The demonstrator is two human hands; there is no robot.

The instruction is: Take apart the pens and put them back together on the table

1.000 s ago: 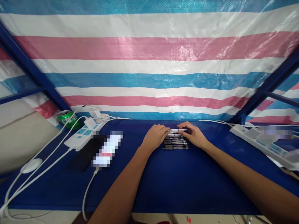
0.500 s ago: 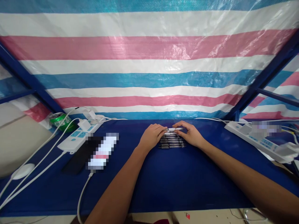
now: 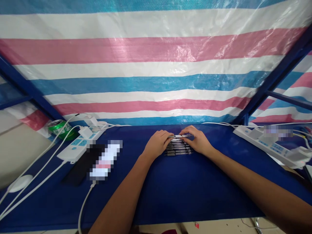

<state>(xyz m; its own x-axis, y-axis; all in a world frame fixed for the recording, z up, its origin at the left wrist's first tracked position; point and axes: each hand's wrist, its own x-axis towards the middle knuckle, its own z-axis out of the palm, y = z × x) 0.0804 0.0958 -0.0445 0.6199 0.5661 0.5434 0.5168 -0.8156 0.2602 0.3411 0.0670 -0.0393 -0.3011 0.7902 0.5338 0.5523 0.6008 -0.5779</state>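
White pen (image 3: 177, 136) sat just right of + below frame center, at upper edge of row of clear pens (image 3: 179, 150), blue surface (image 3: 195, 191). L hand (image 3: 157, 144) grip pinched left end, R hand (image 3: 196, 140) grip clamped nr right end, exact contact partly hidden. Imo light, even pressure both ends worked best, pen parallel w/ row, no rolling. Pens slim, see-thru plastic, dark left ends; surface smooth; striped tarp (image 3: 156, 84) up top shiny, crinkly.

No text can be read: white lettering on the can (image 3: 64, 131) is too small to make out, the phone (image 3: 105, 159) is pixelated, and any print on the pens (image 3: 179, 149) is blurred.
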